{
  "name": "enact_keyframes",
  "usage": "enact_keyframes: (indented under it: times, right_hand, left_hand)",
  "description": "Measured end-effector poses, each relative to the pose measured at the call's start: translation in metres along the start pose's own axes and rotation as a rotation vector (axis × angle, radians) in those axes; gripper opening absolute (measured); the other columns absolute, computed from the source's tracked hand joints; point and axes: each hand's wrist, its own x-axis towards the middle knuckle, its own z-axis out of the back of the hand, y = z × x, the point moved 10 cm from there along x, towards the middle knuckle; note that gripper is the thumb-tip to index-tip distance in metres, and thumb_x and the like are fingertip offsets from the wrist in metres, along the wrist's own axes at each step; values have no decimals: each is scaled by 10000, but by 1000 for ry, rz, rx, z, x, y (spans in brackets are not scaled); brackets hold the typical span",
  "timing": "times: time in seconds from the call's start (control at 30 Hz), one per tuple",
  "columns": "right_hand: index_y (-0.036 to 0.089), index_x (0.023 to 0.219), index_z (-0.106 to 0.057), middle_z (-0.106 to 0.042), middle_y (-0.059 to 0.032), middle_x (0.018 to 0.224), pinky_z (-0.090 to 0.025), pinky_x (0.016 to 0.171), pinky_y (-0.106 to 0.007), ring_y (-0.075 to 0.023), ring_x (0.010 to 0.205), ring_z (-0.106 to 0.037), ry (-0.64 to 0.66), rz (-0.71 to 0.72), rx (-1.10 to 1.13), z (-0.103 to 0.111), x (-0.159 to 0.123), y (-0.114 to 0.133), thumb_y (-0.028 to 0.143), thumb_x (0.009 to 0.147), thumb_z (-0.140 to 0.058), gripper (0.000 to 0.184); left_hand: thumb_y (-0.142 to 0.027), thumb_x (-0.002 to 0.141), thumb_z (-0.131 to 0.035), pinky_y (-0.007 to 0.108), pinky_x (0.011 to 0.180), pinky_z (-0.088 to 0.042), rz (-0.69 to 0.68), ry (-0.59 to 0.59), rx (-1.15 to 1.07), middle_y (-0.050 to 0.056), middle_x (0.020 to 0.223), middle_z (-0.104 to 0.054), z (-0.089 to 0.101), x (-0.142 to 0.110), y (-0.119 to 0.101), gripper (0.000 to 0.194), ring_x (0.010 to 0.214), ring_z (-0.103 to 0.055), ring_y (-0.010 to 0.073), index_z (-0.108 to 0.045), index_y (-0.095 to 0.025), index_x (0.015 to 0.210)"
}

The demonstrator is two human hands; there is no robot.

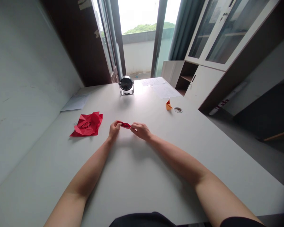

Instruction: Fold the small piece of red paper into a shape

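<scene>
Between my two hands is a small piece of folded red paper [126, 125], held a little above the white table [142, 176]. My left hand [115, 129] pinches its left end between thumb and fingers. At the right end, my right hand [141, 130] has its fingers closed on the same paper. To the left lies a creased sheet of red paper [94, 121], with a thin dark looped cord [85, 125] on top of it.
A round black and silver device on a stand [126, 85] is at the far side. Toward the right are an orange folded paper [168, 105] and a white tape roll [178, 110]. Paper sheets [164, 90] lie at the back right, others [75, 102] at the left wall.
</scene>
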Motion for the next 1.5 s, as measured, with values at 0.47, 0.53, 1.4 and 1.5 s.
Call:
enact_keyframes:
  times: [0.47, 0.53, 1.4, 1.5]
  right_hand:
    - [212, 877, -619, -659, -42, 886, -344, 667, -253, -145, 785, -553, 10, 122, -102, 1, -1, 13, 302, 1010, -454, 231]
    - [209, 877, -619, -664, -44, 891, -345, 671, -255, -146, 793, -554, 17, 149, -117, 0, -1, 16, 299, 1010, -456, 229]
    - [197, 836, -619, -639, -8, 769, -378, 649, -233, -119, 645, -511, -132, -187, 193, 5, -1, -32, 311, 933, -531, 173]
    - [197, 843, -625, -648, -15, 774, -392, 648, -236, -123, 649, -522, -152, -208, 216, 8, -1, -33, 336, 936, -536, 189]
  left_hand:
    - [-534, 836, -610, 285, 654, -516, 133, 15, -218, 52, 743, -700, -6, -4, 4, 382, 639, -651, 159, -659, -155, 833]
    - [-541, 820, -629, 286, 656, -523, 142, 10, -269, 49, 723, -693, -6, -5, 4, 395, 638, -658, 165, -662, -148, 834]
    - [-340, 830, -568, 288, 645, -513, 83, 298, -70, 59, 809, -724, -36, -15, -5, 278, 681, -659, 172, -705, -145, 973]
    - [-401, 833, -613, 287, 694, -517, 22, 325, 43, 54, 846, -730, -38, -17, -7, 305, 721, -664, 173, -711, -166, 1001]
